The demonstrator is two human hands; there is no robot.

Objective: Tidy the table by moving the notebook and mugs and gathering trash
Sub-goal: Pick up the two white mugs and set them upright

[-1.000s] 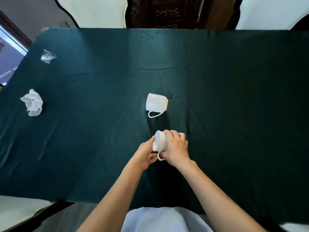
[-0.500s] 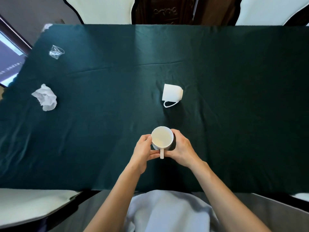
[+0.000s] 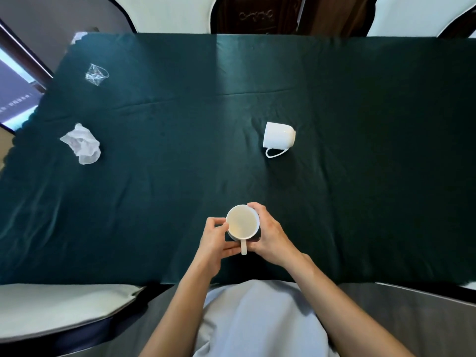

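Observation:
A white mug stands upright near the table's front edge, its handle pointing toward me. My left hand grips its left side and handle, and my right hand wraps its right side. A second white mug lies on its side farther back and to the right, handle toward me. A crumpled white tissue lies at the left. A crushed clear plastic cup sits at the far left corner. No notebook is in view.
A dark green cloth covers the table. White chair cushions stand at the far side and at the near left. A screen sits beyond the left edge.
The held mug was lying tilted on its side; both hands have turned it upright with the opening facing up. The camera view has shifted slightly.

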